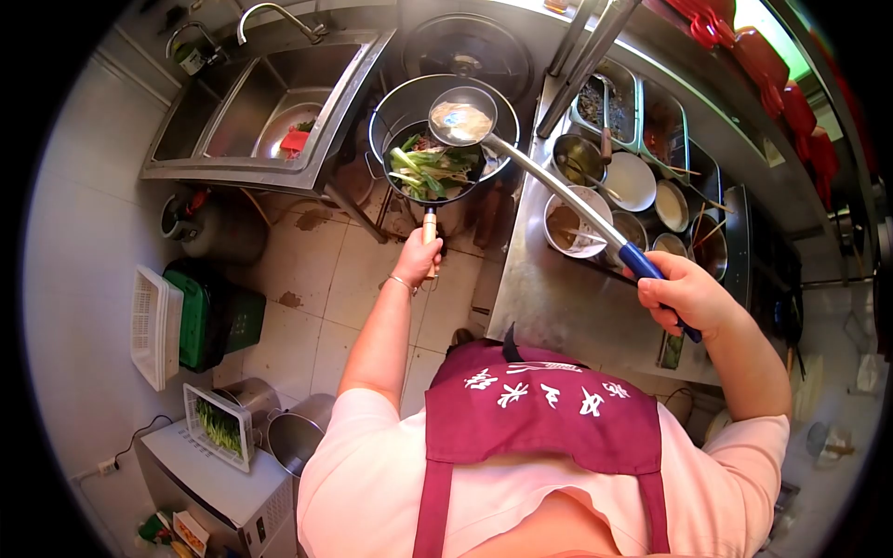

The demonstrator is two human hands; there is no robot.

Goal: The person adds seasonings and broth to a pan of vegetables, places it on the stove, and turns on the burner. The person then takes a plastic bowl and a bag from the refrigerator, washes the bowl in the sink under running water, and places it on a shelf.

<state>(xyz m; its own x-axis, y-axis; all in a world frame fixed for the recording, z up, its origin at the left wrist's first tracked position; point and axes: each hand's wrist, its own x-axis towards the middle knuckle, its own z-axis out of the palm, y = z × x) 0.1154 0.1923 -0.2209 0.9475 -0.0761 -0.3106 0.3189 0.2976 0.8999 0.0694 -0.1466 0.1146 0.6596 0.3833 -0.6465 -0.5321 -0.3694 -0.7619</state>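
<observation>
L hand (423,256) grips wooden handle (430,224) of dark pan (473,175); greens (430,170) in it, fwd of hand, over big pot (398,104). R hand (686,293) grips ladle (558,185), its bowl w/ liquid (462,121) just past greens.

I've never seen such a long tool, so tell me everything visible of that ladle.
The ladle has a round, metal-looking bowl with something pale inside, a silvery shaft and a blue grip, held by the right hand. It slants above the counter, its bowl over the large pot. Contact below is unclear.
</observation>
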